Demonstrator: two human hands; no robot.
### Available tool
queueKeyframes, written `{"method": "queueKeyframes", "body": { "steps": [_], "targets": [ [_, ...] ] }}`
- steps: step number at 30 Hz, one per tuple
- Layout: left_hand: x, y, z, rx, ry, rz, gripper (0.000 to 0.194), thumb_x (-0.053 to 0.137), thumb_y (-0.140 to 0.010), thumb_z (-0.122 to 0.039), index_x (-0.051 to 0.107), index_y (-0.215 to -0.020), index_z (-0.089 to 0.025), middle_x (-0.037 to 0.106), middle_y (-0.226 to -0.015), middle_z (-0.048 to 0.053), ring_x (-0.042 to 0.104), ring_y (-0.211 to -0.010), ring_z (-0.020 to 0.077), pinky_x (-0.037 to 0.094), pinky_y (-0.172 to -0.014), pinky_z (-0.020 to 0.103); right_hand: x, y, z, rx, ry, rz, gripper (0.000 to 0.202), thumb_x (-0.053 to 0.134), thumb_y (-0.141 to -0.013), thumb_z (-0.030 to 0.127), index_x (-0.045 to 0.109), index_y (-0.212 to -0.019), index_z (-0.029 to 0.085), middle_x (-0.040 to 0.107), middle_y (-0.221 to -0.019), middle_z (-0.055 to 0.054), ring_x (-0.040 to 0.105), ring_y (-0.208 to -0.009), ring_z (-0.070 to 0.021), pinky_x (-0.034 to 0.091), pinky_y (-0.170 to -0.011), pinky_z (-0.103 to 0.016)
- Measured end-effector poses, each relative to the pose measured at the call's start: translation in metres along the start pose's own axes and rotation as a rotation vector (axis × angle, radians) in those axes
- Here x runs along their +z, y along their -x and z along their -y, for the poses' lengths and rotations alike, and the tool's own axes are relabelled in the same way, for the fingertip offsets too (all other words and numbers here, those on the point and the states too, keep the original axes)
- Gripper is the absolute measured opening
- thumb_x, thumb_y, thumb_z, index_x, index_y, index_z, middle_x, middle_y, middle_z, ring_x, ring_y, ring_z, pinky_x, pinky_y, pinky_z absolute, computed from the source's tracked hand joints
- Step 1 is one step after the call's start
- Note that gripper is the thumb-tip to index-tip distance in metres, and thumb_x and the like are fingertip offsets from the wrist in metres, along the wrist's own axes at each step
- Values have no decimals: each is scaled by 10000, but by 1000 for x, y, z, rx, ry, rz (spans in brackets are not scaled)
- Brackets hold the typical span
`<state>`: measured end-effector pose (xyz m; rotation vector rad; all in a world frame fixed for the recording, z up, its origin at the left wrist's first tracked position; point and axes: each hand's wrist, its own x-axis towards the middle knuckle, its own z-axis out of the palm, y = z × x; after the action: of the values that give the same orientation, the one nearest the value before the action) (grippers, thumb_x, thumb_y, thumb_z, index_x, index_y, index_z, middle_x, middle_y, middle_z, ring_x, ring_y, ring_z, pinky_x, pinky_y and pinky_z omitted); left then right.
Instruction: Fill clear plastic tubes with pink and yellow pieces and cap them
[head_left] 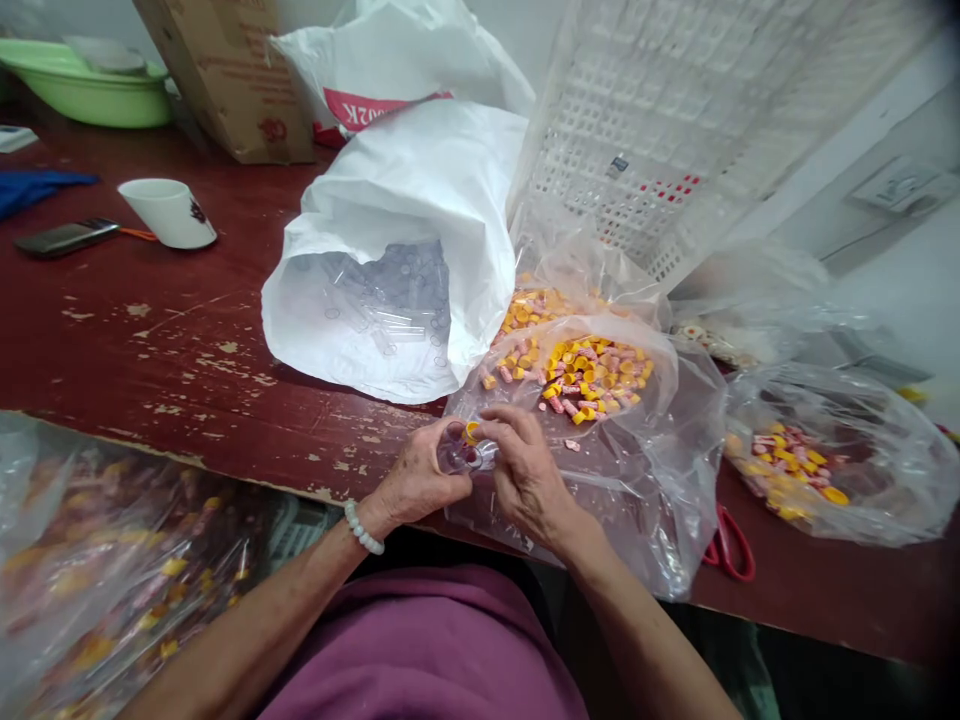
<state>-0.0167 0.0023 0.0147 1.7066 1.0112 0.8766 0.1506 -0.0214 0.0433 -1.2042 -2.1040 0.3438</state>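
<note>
Clear plastic tubes (456, 450) are wrapped in the fingers of my left hand (424, 474), their open ends facing up. Bent fingers of my right hand (523, 470) press a yellow cap (471, 432) at the mouth of one tube. Above my hands lies a white sack (480, 230), its mouth open on many clear tubes (397, 300). To the right, a clear plastic bag (660, 480) holds yellow caps and pink pieces (592, 375).
Another clear bag of caps (795, 460) sits at the right, near red scissors (735, 545). Behind stand a white crate (637, 150) and a cardboard box (232, 80). A cup (171, 213), a phone (67, 237) and a green basin (97, 95) are at the left.
</note>
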Motion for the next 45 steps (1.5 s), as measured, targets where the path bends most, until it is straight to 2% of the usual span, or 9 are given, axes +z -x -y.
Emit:
{"method": "queueKeyframes", "body": {
  "steps": [5,8,14,19,26,30,34,39,45],
  "targets": [
    [1,-5,1,-109,114,-28,261,547,-555,-56,556,-807,-122,569,-722,-12,510,-633,102,407,-582,208,1,-4,-24,40,-16,-14,361,399,-797,57,615,-1034,224,491,-1210,-76,501,-1069,-173,434,-899,-342],
    [-3,-9,4,-187,220,-85,265,578,-540,-89,566,-804,-111,610,-752,13,543,-663,118,428,-607,220,-18,-9,-63,274,257,-123,261,410,-852,145,612,-1018,159,598,-1015,-115,546,-959,-203,441,-839,-351],
    [-5,-9,12,-226,325,-145,360,618,-536,-116,584,-894,-98,639,-775,30,554,-648,118,435,-579,222,-39,5,-128,581,797,103,241,472,-861,246,664,-965,143,640,-996,-181,513,-1025,-335,410,-797,-441],
    [0,-10,15,-159,252,-104,287,621,-553,-105,574,-836,-108,634,-779,36,568,-681,132,456,-627,242,-36,2,-79,358,360,-125,232,482,-892,307,631,-992,161,639,-955,-112,570,-913,-221,452,-808,-366],
    [6,-11,3,-41,56,-58,286,598,-566,-59,572,-843,-126,597,-802,8,519,-699,114,419,-644,223,-22,-9,5,-50,-33,54,224,458,-900,159,593,-1068,221,591,-1001,-66,572,-925,-154,480,-804,-294],
    [8,-11,2,-17,93,-38,272,646,-574,-94,552,-825,-134,571,-756,-16,476,-650,96,397,-602,208,-18,-5,1,14,-68,37,387,535,-864,194,456,-1241,224,584,-1089,-70,570,-908,-162,484,-808,-314],
    [9,-10,4,-44,119,-47,295,608,-561,-50,548,-836,-136,554,-762,-16,479,-665,97,402,-614,208,-11,3,-1,68,-35,-110,271,453,-823,76,548,-1040,209,526,-1018,-62,526,-931,-169,463,-815,-325],
    [11,-11,8,-65,132,-60,287,571,-533,-21,555,-794,-138,564,-746,-11,495,-657,104,400,-588,210,9,12,-4,-9,-21,9,447,400,-679,-9,592,-1023,203,519,-999,-67,502,-951,-187,451,-817,-340],
    [6,-14,22,-219,284,-181,390,612,-527,-72,569,-910,-124,638,-770,21,582,-693,142,447,-608,234,-11,-12,-78,305,271,-176,279,404,-794,111,607,-976,168,599,-928,-88,549,-887,-195,439,-789,-324]
  ]
}}
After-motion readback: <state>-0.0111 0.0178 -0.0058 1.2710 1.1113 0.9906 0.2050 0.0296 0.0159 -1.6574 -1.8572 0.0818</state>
